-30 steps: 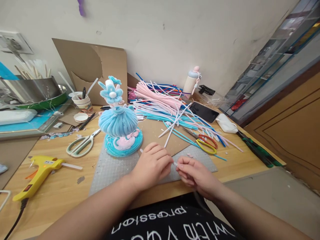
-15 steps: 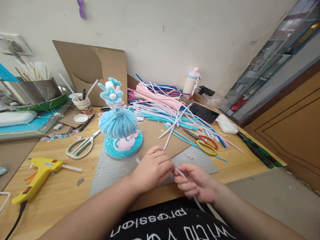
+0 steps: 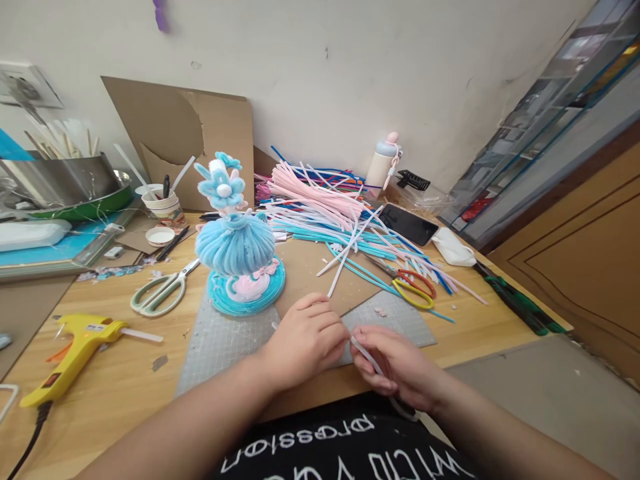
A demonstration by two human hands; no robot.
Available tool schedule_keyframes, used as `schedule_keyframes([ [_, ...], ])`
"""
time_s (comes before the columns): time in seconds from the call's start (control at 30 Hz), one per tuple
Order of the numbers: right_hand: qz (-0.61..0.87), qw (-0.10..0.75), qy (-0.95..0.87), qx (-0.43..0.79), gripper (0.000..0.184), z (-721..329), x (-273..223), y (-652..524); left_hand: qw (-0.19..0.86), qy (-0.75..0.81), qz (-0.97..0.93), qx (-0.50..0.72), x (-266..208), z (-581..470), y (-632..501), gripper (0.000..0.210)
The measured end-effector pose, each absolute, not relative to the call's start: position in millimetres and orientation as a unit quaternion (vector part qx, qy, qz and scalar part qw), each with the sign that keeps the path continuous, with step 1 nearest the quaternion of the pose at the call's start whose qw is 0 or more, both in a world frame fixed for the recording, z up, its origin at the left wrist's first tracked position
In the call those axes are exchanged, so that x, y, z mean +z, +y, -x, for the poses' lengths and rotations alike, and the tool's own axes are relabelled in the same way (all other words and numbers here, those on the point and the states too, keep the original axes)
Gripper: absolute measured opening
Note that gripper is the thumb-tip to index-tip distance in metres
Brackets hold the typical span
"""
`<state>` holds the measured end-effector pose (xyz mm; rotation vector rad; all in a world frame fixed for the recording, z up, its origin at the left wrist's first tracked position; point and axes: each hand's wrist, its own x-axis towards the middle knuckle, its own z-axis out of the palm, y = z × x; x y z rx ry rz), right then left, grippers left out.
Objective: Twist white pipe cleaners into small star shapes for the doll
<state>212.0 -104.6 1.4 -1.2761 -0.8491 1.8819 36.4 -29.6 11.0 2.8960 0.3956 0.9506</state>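
Wooden table (image 3: pixel 117 380) stretches under my grey cutting mat (image 3: pixel 210 353), and above its near edge a pale pipe cleaner (image 3: pixel 367 355) runs between my hands. My left hand (image 3: pixel 310 339) is curled closed on it; my right hand (image 3: pixel 395 363), half curled, holds it loosely. More of its length shows than a second ago, so I'm probably working along it.

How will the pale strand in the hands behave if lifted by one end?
The pale strand is probably light, being so thin. It likely bends easily: one part curves below the right hand. Perhaps springy rather than limp, since the stretch across that hand runs nearly straight.
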Motion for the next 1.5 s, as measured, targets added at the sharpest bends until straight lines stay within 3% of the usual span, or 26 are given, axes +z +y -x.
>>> schedule_keyframes([
  [0.1,0.393,0.313,-0.145,0.852,0.015,-213.3,2.2,-99.2,0.014,0.117,-0.945,0.305,11.4,-35.8,-29.8,0.016],
  [0.27,0.401,0.326,-0.147,0.844,0.016,-208.4,1.3,-97.2,-0.009,0.112,-0.947,0.3,12.6,-35.8,-31.2,0.018],
  [0.33,0.476,0.361,-0.286,0.749,0.017,-206.6,-2.2,-100.0,-0.007,0.109,-0.949,0.295,12.9,-36.5,-31.9,0.017],
  [0.47,0.566,0.415,-0.634,0.324,0.025,-208.9,-12.6,-107.2,0.027,0.115,-0.95,0.289,12.7,-38.8,-33.5,0.015],
  [0.53,0.567,0.401,-0.677,0.243,0.026,-210.3,-12.6,-108.4,0.03,0.121,-0.949,0.29,12.3,-39.5,-34.0,0.015],
  [0.73,0.483,0.365,-0.409,0.683,0.024,-210.1,6.9,-102.3,0.018,0.135,-0.943,0.302,14.3,-38.1,-32.3,0.016],
  [0.9,0.374,0.355,-0.183,0.837,0.017,-218.8,4.4,-97.3,0.046,0.165,-0.935,0.311,17.0,-37.0,-29.5,0.012],
  [1.17,0.253,0.275,-0.05,0.926,0.018,-223.2,-0.9,-90.2,-0.003,0.137,-0.941,0.309,16.3,-33.2,-29.4,0.016],
  [1.5,0.264,0.28,-0.07,0.92,0.016,-218.7,1.6,-90.1,-0.029,0.12,-0.94,0.319,16.7,-32.5,-30.1,0.019],
])
